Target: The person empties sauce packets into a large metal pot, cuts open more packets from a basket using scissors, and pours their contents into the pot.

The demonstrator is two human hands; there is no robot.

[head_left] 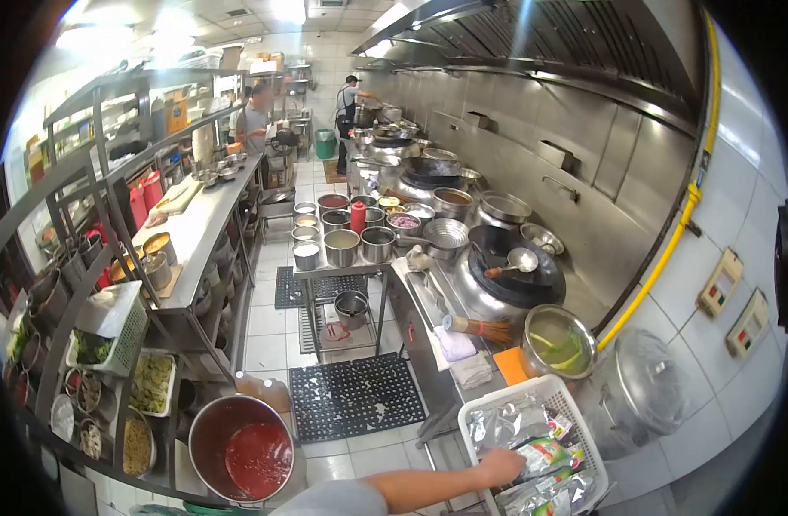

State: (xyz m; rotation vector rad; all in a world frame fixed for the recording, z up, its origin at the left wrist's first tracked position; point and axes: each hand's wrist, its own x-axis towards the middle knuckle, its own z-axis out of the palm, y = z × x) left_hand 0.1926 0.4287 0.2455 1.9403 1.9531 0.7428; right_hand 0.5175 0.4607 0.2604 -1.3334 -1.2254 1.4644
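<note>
My left hand (501, 468) reaches in from the bottom of the view, below a grey sleeve, into a white plastic basket (469, 411) at the lower right. Its fingers are curled at the end of a foil packet (545, 456) with green and orange print, and look closed on it. Several more packets lie around it, among them a silver one (499, 425) at the back of the basket. My right hand is out of view.
Behind the basket stand a pot (555, 320) with greens in liquid and a wok (497, 284) with a ladle. A big pot (206, 430) of red sauce is at lower left. Black mats (355, 396) lie in the aisle. Two people (346, 112) work far back.
</note>
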